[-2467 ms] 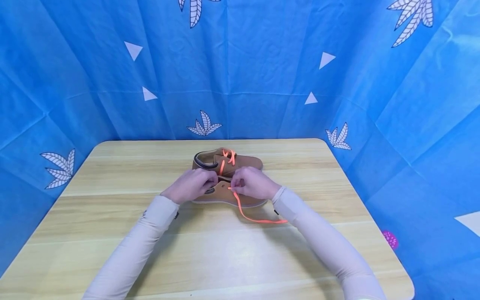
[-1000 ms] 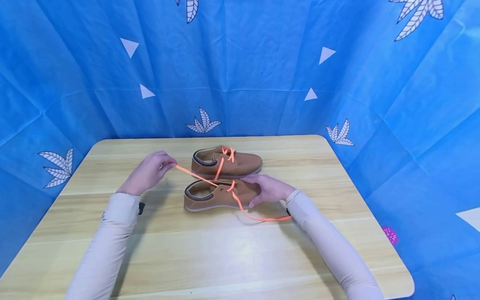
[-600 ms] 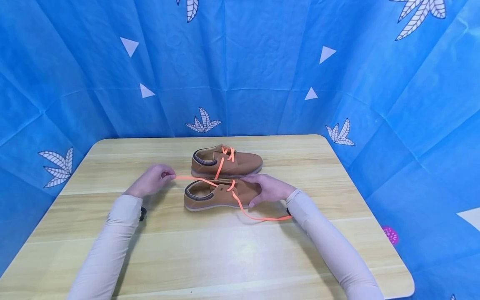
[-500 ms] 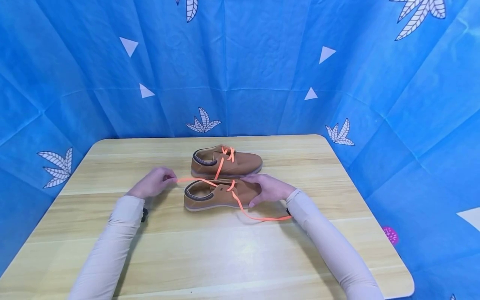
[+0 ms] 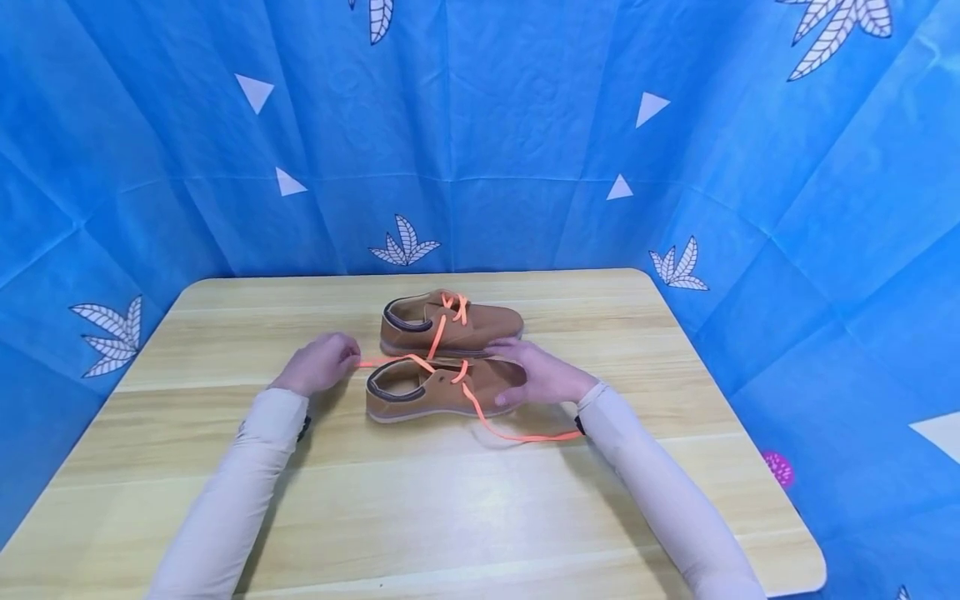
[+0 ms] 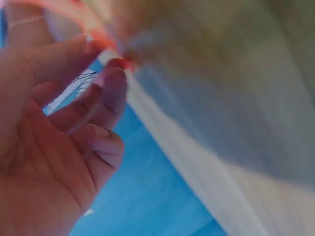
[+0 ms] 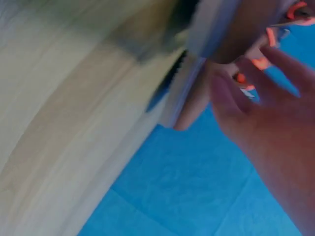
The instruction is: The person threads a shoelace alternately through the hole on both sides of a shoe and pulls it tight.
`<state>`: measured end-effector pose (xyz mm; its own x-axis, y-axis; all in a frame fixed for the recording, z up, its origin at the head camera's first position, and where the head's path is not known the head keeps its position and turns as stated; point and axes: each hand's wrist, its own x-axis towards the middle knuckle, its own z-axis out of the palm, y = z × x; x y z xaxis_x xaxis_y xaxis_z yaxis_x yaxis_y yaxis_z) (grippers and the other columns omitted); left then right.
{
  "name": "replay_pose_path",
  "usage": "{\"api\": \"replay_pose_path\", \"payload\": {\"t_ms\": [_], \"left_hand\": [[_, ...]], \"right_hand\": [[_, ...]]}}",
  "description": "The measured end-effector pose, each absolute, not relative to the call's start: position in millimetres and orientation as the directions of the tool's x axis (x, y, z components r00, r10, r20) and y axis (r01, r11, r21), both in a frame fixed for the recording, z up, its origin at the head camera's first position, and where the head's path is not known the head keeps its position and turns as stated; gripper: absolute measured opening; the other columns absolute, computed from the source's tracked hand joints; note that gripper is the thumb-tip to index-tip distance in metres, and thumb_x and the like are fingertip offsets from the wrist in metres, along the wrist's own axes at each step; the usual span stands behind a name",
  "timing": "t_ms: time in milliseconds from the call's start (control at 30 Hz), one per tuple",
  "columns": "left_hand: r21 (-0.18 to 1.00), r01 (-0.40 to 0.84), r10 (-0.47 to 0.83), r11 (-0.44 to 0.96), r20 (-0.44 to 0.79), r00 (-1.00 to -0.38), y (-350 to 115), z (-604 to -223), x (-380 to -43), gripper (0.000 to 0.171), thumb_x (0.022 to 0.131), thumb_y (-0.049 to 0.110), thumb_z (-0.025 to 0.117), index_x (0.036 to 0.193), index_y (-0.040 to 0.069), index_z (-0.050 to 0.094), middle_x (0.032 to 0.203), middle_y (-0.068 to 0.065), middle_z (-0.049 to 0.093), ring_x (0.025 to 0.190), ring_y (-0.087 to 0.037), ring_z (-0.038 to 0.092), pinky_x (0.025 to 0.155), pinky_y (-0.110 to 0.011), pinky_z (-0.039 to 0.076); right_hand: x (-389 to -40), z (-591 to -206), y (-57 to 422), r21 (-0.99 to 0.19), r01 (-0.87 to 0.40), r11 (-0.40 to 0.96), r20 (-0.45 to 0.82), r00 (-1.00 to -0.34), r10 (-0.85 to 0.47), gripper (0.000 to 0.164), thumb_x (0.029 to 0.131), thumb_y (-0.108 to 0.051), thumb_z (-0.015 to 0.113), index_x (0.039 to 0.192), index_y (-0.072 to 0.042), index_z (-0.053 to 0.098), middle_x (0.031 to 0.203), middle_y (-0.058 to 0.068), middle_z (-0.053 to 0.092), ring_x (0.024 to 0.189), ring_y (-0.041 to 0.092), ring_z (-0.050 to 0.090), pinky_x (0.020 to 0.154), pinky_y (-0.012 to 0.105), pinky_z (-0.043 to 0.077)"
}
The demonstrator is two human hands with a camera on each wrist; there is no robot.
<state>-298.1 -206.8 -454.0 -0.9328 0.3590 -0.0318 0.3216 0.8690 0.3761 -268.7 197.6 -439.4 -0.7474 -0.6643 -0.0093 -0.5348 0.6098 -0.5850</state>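
Note:
Two brown shoes lie side by side on the table, toes to the right. An orange shoelace is partly threaded in the near shoe. My left hand, left of the heel, pinches one lace end; in the left wrist view the thumb and fingertips of the left hand meet on the blurred lace. The other lace end trails on the table toward my right cuff. My right hand is spread about the near shoe's toe; contact is unclear. The right wrist view shows the right hand's fingers apart.
Behind the near shoe stands the far shoe, its own orange lace partly threaded, one end hanging down its near side. The pale wooden table has rounded corners. A blue patterned curtain surrounds its back and sides.
My left hand first drew the lace out leftward, then came down and a little right, leaving it slack. My right hand moved onto the near shoe's toe and has now loosened there.

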Motion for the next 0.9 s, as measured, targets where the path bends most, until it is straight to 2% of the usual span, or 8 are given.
{"api": "replay_pose_path", "payload": {"t_ms": [67, 133, 200, 267, 400, 567, 733, 900], "left_hand": [[0.372, 0.307, 0.339, 0.876, -0.023, -0.94, -204.4, -449.0, -293.9, 0.021, 0.101, 0.013, 0.061, 0.113, 0.0, 0.073, 0.116, -0.021, 0.072, 0.108, -0.04, 0.068, 0.092, -0.06, 0.054], [0.384, 0.303, 0.329, 0.872, -0.003, -0.944, -198.6, -439.5, -288.5, 0.027, 0.102, 0.016, 0.059, 0.12, -0.001, 0.071, 0.126, -0.023, 0.069, 0.116, -0.041, 0.066, 0.098, -0.061, 0.052], [0.413, 0.309, 0.329, 0.857, 0.025, -0.944, -188.7, -427.1, -283.7, 0.029, 0.104, 0.02, 0.059, 0.123, 0.001, 0.07, 0.13, -0.021, 0.067, 0.114, -0.039, 0.067, 0.098, -0.058, 0.053], [0.449, 0.324, 0.339, 0.833, 0.049, -0.94, -175.3, -414.0, -278.7, 0.03, 0.105, 0.023, 0.059, 0.123, 0.003, 0.07, 0.127, -0.017, 0.068, 0.104, -0.034, 0.069, 0.091, -0.053, 0.056], [0.496, 0.365, 0.368, 0.788, 0.096, -0.925, -148.9, -396.4, -268.6, 0.026, 0.105, 0.025, 0.061, 0.12, 0.007, 0.072, 0.11, -0.008, 0.071, 0.089, -0.022, 0.065, 0.077, -0.04, 0.055], [0.525, 0.443, 0.434, 0.727, 0.148, -0.888, -125.8, -393.5, -262.2, 0.022, 0.104, 0.022, 0.063, 0.117, 0.007, 0.073, 0.101, -0.005, 0.071, 0.091, -0.02, 0.066, 0.08, -0.038, 0.056], [0.544, 0.508, 0.506, 0.668, 0.168, -0.846, -110.3, -398.2, -259.5, 0.018, 0.102, 0.017, 0.065, 0.114, 0.006, 0.073, 0.104, -0.005, 0.072, 0.094, -0.019, 0.068, 0.086, -0.041, 0.058], [0.531, 0.531, 0.538, 0.661, 0.158, -0.828, -102.8, -405.5, -259.3, 0.019, 0.103, 0.018, 0.065, 0.114, 0.005, 0.073, 0.106, -0.006, 0.072, 0.094, -0.017, 0.068, 0.087, -0.04, 0.06]], "right_hand": [[-260.7, -432.2, 196.4, -0.604, -0.532, 0.593, 0.072, -0.778, -0.624, 0.053, 0.093, -0.027, 0.078, 0.139, -0.007, 0.062, 0.137, 0.013, 0.063, 0.129, 0.029, 0.058, 0.109, 0.048, 0.049], [-250.3, -425.0, 193.8, -0.634, -0.517, 0.574, 0.118, -0.799, -0.59, 0.031, 0.097, -0.023, 0.074, 0.122, -0.005, 0.071, 0.111, 0.009, 0.071, 0.102, 0.024, 0.066, 0.089, 0.041, 0.057], [-238.9, -420.9, 189.9, -0.664, -0.495, 0.561, 0.11, -0.806, -0.582, 0.017, 0.098, -0.022, 0.072, 0.108, -0.008, 0.076, 0.091, 0.002, 0.072, 0.08, 0.016, 0.064, 0.073, 0.032, 0.056], [-228.7, -420.7, 185.1, -0.677, -0.472, 0.564, 0.056, -0.798, -0.6, 0.012, 0.097, -0.023, 0.072, 0.099, -0.012, 0.078, 0.082, -0.004, 0.071, 0.07, 0.009, 0.06, 0.066, 0.027, 0.053], [-215.5, -431.1, 174.0, -0.702, -0.433, 0.565, -0.009, -0.788, -0.615, 0.009, 0.093, -0.021, 0.077, 0.096, -0.012, 0.079, 0.086, -0.004, 0.075, 0.075, 0.004, 0.065, 0.073, 0.022, 0.055], [-210.2, -443.3, 167.1, -0.804, -0.331, 0.495, -0.012, -0.822, -0.57, 0.013, 0.089, -0.009, 0.079, 0.098, -0.002, 0.071, 0.085, 0.005, 0.076, 0.077, 0.008, 0.07, 0.077, 0.023, 0.058], [-209.8, -446.6, 173.2, -0.919, -0.24, 0.313, 0.006, -0.803, -0.596, 0.025, 0.093, -0.002, 0.07, 0.115, 0.002, 0.057, 0.095, 0.021, 0.074, 0.089, 0.025, 0.074, 0.087, 0.027, 0.057], [-213.2, -445.9, 182.2, -0.963, -0.212, 0.17, 0.041, -0.731, -0.681, 0.022, 0.1, -0.003, 0.06, 0.119, 0.005, 0.068, 0.116, 0.029, 0.07, 0.11, 0.04, 0.068, 0.095, 0.029, 0.056]]}}
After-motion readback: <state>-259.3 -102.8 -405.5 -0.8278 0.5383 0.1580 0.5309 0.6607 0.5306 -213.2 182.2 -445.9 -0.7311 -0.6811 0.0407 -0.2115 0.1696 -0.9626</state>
